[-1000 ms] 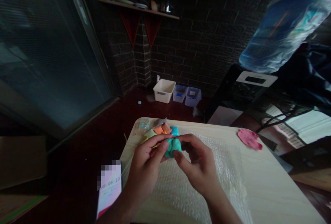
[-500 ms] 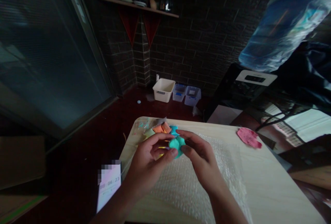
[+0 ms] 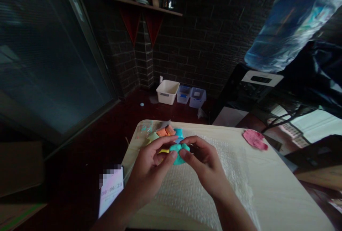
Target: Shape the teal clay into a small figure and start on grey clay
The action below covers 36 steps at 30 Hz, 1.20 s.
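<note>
A lump of turquoise modelling clay [image 3: 179, 157] is held between my two hands above the table. My left hand [image 3: 153, 163] grips its left side, thumb on the front face. From the right, my right hand [image 3: 204, 161] pinches it with thumb and curled fingers. Both thumbs press near the middle of the lump. Just behind the hands lie orange packets [image 3: 165, 130], a pale green piece [image 3: 153, 137] and a blue piece [image 3: 178, 133]. Something yellow [image 3: 164, 151] shows between the left fingers and the clay; its kind is unclear.
Bubble wrap [image 3: 229, 174] lies on the pale wooden table [image 3: 278, 188]. A flattened pink piece [image 3: 255, 139] rests near the right edge. A phone with a timer [image 3: 111, 190] stands at the left. Beyond are plastic bins [image 3: 167, 97] and a water dispenser [image 3: 240, 92].
The turquoise lump looks wider and more flattened under the thumbs, and the right thumb has moved left onto its front. The whole view has shifted slightly.
</note>
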Each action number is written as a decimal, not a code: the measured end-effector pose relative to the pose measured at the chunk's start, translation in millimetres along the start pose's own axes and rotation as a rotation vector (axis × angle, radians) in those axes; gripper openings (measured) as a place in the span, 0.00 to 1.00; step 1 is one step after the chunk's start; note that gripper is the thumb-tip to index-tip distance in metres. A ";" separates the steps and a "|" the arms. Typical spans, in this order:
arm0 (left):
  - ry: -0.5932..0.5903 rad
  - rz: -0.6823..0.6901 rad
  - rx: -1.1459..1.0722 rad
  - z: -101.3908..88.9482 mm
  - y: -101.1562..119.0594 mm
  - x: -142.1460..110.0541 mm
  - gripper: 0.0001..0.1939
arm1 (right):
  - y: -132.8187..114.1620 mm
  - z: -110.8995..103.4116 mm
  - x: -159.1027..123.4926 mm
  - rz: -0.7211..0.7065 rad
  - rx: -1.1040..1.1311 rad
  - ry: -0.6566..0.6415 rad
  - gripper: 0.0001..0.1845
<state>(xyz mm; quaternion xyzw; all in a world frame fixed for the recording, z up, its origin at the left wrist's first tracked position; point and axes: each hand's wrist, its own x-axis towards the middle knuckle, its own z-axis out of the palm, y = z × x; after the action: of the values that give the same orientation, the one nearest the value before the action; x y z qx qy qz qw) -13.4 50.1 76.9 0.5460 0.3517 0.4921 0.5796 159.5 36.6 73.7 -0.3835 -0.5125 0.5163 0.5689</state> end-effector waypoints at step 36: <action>0.297 0.094 -0.090 9.3 2.2 -0.5 0.12 | 5.5 5.1 -0.4 -0.041 0.030 0.207 0.09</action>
<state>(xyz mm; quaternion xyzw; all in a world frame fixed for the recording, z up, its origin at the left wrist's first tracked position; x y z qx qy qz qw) -5.1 46.8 80.4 0.4567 0.3851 0.6093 0.5214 153.4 36.7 69.2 -0.4157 -0.4508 0.4699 0.6349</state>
